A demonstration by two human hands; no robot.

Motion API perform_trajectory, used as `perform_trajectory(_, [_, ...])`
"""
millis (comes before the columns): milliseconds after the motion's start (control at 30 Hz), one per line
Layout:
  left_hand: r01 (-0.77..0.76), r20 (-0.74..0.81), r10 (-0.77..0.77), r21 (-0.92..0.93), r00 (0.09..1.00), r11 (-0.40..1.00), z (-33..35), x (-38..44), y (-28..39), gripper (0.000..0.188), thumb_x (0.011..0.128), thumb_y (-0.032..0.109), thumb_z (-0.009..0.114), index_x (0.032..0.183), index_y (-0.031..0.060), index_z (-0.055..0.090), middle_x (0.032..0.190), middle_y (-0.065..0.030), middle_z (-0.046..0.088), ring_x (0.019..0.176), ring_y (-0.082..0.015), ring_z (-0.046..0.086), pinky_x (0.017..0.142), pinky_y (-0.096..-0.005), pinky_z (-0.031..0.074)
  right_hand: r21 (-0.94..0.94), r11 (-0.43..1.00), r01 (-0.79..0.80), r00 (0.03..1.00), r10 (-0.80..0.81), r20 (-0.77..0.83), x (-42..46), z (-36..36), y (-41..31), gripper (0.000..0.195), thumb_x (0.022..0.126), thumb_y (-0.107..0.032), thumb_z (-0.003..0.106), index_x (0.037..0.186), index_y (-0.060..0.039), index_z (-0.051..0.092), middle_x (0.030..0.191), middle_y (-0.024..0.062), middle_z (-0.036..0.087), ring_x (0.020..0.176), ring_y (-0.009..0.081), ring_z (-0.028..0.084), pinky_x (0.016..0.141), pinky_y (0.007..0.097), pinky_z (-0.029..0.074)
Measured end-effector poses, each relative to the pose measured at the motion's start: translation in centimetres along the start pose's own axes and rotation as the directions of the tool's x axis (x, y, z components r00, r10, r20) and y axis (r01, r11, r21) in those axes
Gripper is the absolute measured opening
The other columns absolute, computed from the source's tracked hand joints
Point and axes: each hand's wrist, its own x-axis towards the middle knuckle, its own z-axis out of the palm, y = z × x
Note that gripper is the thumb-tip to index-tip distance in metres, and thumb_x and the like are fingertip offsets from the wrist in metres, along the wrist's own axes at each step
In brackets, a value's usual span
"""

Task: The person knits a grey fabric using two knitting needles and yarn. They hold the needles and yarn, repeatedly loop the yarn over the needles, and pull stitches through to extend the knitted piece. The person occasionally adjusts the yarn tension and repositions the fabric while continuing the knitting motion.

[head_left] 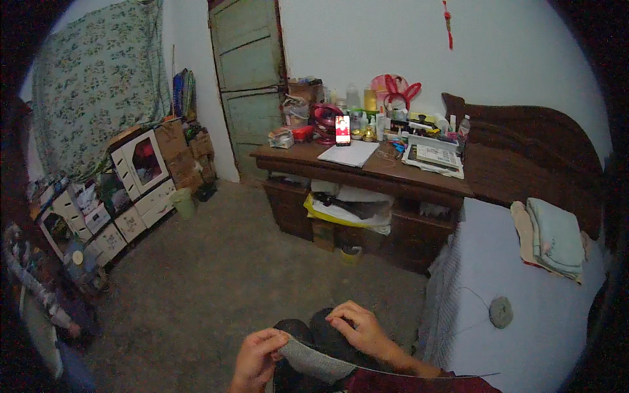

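Note:
A strip of grey knitted fabric (314, 361) lies over my dark-trousered lap, with a long thin knitting needle (427, 376) reaching from it to the right. My left hand (260, 356) pinches the fabric's left end between thumb and fingers. Above and to the right of the fabric, my right hand (356, 326) is raised with curled fingers; whether it holds yarn or a needle tip cannot be told. A ball of grey yarn (500, 312) rests on the bed at the right, a thin strand trailing from it towards the left.
Folded blankets (560, 240) lie on the bed (481, 236). Ahead, a dark wooden desk (295, 159) bears a lit phone (342, 130), papers and bottles. A small bin (351, 254) stands below it. White cabinets (147, 196) and a green bin (184, 203) are at left.

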Motion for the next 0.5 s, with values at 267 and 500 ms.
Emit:
perform_trajectory(267, [0.039, 0.019, -0.039, -0.005, 0.999, 0.999, 1.7, -0.6, -0.2, 0.01, 0.081, 0.008, 0.061, 0.082, -0.0015, 0.063, 0.073, -0.0037, 0.059, 0.059, -0.0062, 0.047, 0.05, -0.0184, 0.034, 0.774, 0.505, -0.382, 0.848, -0.141, 0.511, 2.5, 1.2, -3.2, 0.072, 0.088, -0.061, 0.022, 0.137, -0.0084, 0.03, 0.143, 0.009, 0.026, 0.129, 0.023, 0.029, 0.088, 0.0361, 0.041])
perform_trajectory(500, [0.084, 0.104, -0.081, -0.025, 0.991, 0.996, 2.4, -0.8, -1.3, 0.01, 0.078, 0.011, 0.061, 0.079, 0.0008, 0.061, 0.07, -0.0027, 0.059, 0.057, -0.0084, 0.054, 0.047, -0.0194, 0.039, 0.872, -0.355, -0.337, 0.892, -0.416, 0.176, 3.4, -2.7, -3.8, 0.048, 0.094, -0.043, 0.031, 0.121, -0.0057, 0.043, 0.112, 0.0159, 0.058, 0.107, 0.0347, 0.053, 0.078, 0.0374, 0.05])
